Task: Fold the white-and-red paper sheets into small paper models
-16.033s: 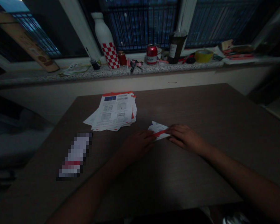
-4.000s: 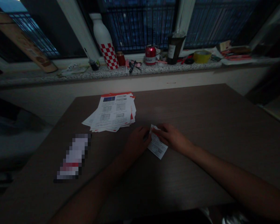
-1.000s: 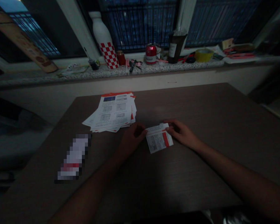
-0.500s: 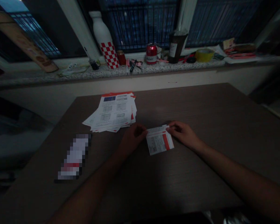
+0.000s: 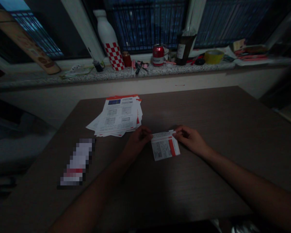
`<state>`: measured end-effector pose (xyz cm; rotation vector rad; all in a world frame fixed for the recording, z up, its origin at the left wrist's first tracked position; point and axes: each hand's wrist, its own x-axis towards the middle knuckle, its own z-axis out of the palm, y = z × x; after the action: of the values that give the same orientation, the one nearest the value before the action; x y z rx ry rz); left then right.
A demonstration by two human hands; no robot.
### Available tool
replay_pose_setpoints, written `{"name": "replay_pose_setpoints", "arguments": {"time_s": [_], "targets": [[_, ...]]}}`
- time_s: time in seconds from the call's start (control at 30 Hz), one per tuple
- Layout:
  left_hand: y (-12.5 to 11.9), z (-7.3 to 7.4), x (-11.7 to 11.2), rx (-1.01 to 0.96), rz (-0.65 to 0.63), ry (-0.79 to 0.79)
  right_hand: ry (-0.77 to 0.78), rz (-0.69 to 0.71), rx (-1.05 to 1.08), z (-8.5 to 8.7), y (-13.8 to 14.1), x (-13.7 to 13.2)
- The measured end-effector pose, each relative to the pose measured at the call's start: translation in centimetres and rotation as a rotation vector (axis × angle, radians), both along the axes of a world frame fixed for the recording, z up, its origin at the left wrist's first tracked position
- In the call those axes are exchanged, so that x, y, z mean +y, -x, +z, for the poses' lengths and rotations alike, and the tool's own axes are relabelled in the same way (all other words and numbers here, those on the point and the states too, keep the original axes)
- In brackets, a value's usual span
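Observation:
A folded white leaflet with a red stripe (image 5: 165, 146) lies on the dark wood-grain table (image 5: 199, 110), right in front of me. My left hand (image 5: 137, 144) pinches its upper left corner, and my right hand (image 5: 190, 140) holds its upper right corner. Printed text and small pictures show on its face. To the left of my left hand lies a loose stack of similar printed sheets (image 5: 117, 116), close to but apart from it. A pixelated, blurred oblong item (image 5: 77, 161) lies further left on the table, and its details are hidden.
Along the far side, a granite windowsill (image 5: 63, 76) holds a white bottle with a red check pattern (image 5: 110, 42), a red can (image 5: 158, 55), a dark bottle (image 5: 184, 47), a roll of yellow tape (image 5: 213, 56) and several small items. Barred windows stand behind.
The leaflet has turned from an upright position to lying across between my hands, with its red stripe on the right. Over the last second, my hands and the leaflet have barely moved.

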<state>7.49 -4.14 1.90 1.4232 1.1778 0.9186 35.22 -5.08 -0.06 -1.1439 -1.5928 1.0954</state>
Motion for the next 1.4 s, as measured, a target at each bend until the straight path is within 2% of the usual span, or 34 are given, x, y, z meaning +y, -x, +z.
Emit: {"name": "replay_pose_setpoints", "arguments": {"time_s": [0.2,0.57,0.73,0.87,1.03,1.17,1.3,1.4], "targets": [[0.0,0.0,-0.1,0.019,0.022,-0.021,0.011,0.013,-0.008,0.0,0.1,-0.1],[0.2,1.0,0.1,0.247,0.067,-0.146,0.115,0.020,0.047,-0.2,-0.1,-0.2],[0.2,1.2,-0.3,0.242,0.141,-0.208,0.112,-0.027,0.173,-0.2,-0.1,-0.2],[0.4,1.1,-0.6,0.207,0.184,-0.265,0.128,0.014,0.082,-0.1,-0.3,0.0],[0.6,1.3,-0.7,0.316,0.113,-0.433,0.001,-0.040,-0.051,0.3,-0.7,-0.3],[0.7,1.6,-1.2,0.362,0.082,-0.569,-0.173,-0.097,-0.111,1.4,-0.7,-0.9],[0.8,1.7,-1.4,0.358,0.015,-0.699,-0.380,-0.071,-0.154,2.3,-0.9,-1.2],[1.0,1.2,-0.9,0.421,-0.068,-0.727,-0.460,-0.014,-0.222,1.9,-1.3,-0.8]]}}
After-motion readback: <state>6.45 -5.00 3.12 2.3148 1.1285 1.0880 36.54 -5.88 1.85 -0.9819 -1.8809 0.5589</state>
